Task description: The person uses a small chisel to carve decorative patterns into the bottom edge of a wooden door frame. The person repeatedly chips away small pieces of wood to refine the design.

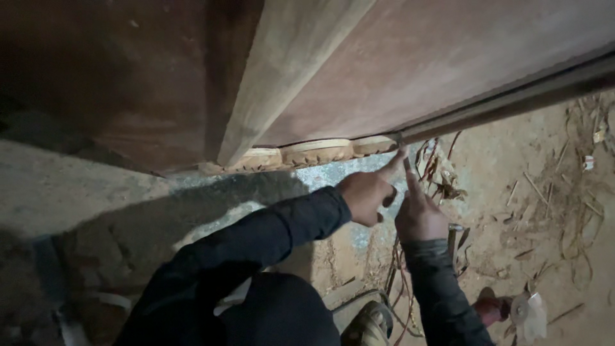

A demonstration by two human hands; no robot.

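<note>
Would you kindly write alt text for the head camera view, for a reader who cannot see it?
Two hands, left hand and right hand, reach up together to the lower edge of a reddish wooden panel, where a metal rail ends. Below lie sandy ground and dry twigs.

Dry twigs on dirt ground

Overhead, the plywood panel and timber stud close off the top. Both hands crowd the narrow gap under the metal rail. Open dirt ground lies right, littered with twigs; the left, perhaps concrete, is too dark to judge.
</note>
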